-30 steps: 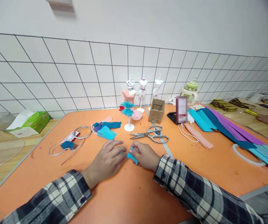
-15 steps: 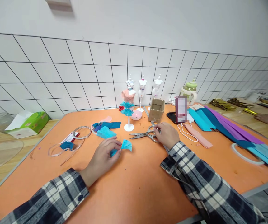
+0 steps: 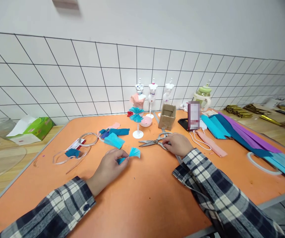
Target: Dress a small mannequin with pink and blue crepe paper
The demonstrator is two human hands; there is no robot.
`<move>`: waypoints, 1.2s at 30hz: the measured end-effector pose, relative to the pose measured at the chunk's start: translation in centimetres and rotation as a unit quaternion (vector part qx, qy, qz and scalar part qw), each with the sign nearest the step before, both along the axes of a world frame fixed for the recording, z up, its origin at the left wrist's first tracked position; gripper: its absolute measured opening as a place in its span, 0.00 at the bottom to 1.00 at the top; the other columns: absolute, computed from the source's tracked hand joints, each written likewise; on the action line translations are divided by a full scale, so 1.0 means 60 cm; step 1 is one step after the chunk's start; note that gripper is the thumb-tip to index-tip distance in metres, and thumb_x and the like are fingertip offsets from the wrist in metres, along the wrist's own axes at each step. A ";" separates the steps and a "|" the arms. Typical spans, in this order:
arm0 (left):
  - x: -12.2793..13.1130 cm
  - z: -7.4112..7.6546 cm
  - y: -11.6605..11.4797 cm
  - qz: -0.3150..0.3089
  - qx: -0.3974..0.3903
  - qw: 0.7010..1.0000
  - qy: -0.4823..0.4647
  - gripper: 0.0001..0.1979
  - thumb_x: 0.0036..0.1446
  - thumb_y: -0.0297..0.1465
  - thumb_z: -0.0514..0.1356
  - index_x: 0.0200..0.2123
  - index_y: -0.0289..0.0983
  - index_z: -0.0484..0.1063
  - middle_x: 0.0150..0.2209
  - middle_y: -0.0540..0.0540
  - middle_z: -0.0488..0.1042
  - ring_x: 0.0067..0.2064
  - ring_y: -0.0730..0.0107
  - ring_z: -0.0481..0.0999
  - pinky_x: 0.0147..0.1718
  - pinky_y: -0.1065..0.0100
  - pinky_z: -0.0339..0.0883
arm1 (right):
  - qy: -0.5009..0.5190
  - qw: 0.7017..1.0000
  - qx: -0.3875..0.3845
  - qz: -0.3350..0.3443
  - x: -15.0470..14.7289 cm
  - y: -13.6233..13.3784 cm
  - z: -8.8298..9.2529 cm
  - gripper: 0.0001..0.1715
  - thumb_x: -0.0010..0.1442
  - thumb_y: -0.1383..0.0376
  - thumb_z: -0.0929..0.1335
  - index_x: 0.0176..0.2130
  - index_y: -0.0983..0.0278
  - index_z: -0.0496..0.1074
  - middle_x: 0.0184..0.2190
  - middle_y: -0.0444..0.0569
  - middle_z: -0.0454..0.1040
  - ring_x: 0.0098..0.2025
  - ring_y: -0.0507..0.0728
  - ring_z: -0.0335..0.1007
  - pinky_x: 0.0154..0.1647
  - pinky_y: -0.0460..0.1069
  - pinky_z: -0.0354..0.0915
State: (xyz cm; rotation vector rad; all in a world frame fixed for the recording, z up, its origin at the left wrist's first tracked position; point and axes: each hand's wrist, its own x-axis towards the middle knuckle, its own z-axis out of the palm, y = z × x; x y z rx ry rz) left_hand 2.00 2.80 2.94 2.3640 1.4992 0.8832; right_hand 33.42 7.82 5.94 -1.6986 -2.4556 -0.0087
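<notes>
My left hand (image 3: pixel 113 166) is closed in a pinch around a gathered piece of light blue crepe paper (image 3: pixel 134 152), whose pleated end fans out past the fingertips. To the right, the fingers of my right hand (image 3: pixel 178 144) are curled at the handles of metal scissors (image 3: pixel 150 142), which lie on the table with blades pointing left. Another light blue paper piece (image 3: pixel 114 140) lies just beyond my left hand. Behind it stands a small white dress form (image 3: pixel 138 134) dressed in a pink paper top and a pleated blue paper piece.
Two more dress forms (image 3: pixel 152 89), a pink bowl (image 3: pixel 146 122), a cardboard box (image 3: pixel 167 116) and a phone (image 3: pixel 193 115) stand at the back. Long paper strips (image 3: pixel 250 134) cover the right side. Rolled clear tubing (image 3: pixel 87 139) and a tissue pack (image 3: pixel 41 127) are left.
My left fingers have closed a little more around the blue crepe paper. My right hand stays at the scissors' handles, its fingers slightly lower. The view has shifted slightly.
</notes>
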 end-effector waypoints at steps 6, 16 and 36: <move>0.001 0.002 -0.005 -0.001 -0.017 1.000 0.000 0.09 0.58 0.34 0.56 0.31 0.40 0.75 0.30 0.49 0.77 0.33 0.66 0.74 0.33 0.68 0.65 | 0.003 0.999 0.015 -0.029 -0.005 0.000 -0.005 0.07 0.60 0.62 0.67 0.37 0.59 0.76 0.39 0.45 0.78 0.40 0.55 0.71 0.30 0.47 0.52; 0.000 0.002 -0.001 -0.005 0.013 1.000 -0.010 0.08 0.55 0.34 0.58 0.28 0.40 0.75 0.27 0.50 0.77 0.31 0.66 0.74 0.37 0.66 0.66 | -0.022 0.999 -0.004 -0.037 -0.011 0.001 -0.008 0.12 0.64 0.63 0.63 0.34 0.61 0.76 0.35 0.50 0.77 0.37 0.56 0.71 0.33 0.47 0.56; 0.039 0.005 -0.006 0.025 -0.186 0.935 -0.300 0.13 0.51 0.41 0.63 0.27 0.36 0.75 0.26 0.48 0.77 0.29 0.68 0.75 0.30 0.69 0.68 | 0.670 0.623 -0.403 -0.034 -0.188 -0.095 -0.035 0.26 0.41 0.51 0.78 0.32 0.66 0.73 0.26 0.40 0.67 0.22 0.45 0.59 0.20 0.43 0.69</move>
